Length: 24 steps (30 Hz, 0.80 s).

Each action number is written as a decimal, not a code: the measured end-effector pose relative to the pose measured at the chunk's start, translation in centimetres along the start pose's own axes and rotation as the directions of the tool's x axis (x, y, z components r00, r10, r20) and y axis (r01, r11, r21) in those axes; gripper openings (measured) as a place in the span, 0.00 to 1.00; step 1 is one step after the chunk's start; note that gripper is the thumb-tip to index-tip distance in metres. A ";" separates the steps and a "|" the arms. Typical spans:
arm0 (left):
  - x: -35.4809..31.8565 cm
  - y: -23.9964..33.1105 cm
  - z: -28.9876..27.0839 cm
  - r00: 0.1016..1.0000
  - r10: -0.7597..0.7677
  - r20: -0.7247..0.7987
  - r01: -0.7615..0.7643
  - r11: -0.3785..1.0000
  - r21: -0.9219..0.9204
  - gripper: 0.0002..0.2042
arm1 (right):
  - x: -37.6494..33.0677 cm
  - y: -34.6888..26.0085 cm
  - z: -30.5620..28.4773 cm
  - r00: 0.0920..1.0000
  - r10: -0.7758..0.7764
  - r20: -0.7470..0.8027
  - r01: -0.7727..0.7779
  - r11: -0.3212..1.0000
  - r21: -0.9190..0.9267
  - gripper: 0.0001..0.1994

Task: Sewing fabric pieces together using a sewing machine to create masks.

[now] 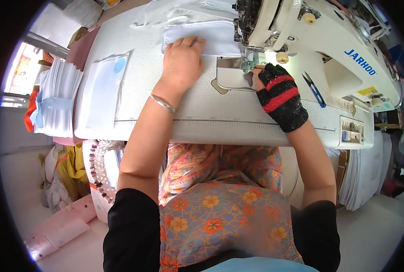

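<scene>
My left hand (183, 61) lies palm down on a white fabric piece (220, 36), its fingers stretched out and slightly bent at the tips. The fabric's stitched right end runs in beside the presser foot (247, 63) of a white sewing machine (333, 50). My right hand (280, 93), in a black fingerless glove with red stripes, is at the right of the presser foot. Its bare fingertips are drawn together close to the foot; whatever they pinch is hidden. A metal throat plate (233, 75) lies just left of those fingertips.
Blue-handled thread snips (314, 90) lie on the machine bed, right of my gloved hand. A flat white-and-pale-blue piece (107, 90) rests on the table's left. Beyond it stands a tied stack of white pieces (59, 97). A printed ruler (202, 121) runs along the front edge.
</scene>
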State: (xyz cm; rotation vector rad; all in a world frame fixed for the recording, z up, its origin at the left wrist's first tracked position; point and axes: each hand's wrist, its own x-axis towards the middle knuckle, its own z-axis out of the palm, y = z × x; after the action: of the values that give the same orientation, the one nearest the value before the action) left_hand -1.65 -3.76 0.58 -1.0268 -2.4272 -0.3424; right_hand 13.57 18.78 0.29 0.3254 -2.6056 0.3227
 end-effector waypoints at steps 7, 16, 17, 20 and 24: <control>0.3 0.1 -0.6 0.997 -0.007 0.073 0.004 0.999 0.033 0.13 | 0.0 0.3 0.1 1.000 0.029 0.001 -0.029 0.999 0.029 0.10; -11.5 2.5 -11.6 0.984 -0.074 -0.159 0.041 0.978 -0.205 0.11 | 0.1 0.8 0.6 1.000 0.019 -0.021 -0.019 1.000 0.015 0.10; -13.5 1.9 -13.2 0.964 -0.113 -0.239 0.047 0.963 -0.265 0.15 | -0.1 1.0 0.7 1.000 0.003 0.001 -0.003 0.998 -0.062 0.10; -19.2 -0.4 -16.5 0.542 -0.820 -0.185 0.448 0.468 -0.762 0.09 | -0.4 2.1 1.5 0.999 -0.029 -0.045 0.029 1.000 -0.011 0.10; -26.7 -7.0 -20.0 0.179 -0.957 -0.228 0.128 0.253 -0.959 0.12 | -0.9 3.6 2.2 0.999 0.030 -0.017 -0.030 0.999 -0.022 0.10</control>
State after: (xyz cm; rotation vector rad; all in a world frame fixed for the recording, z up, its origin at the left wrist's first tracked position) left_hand 15.96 -32.74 3.50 0.2535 -1.4287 -1.9274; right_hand 12.36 21.67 -2.61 0.2747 -2.5980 0.3052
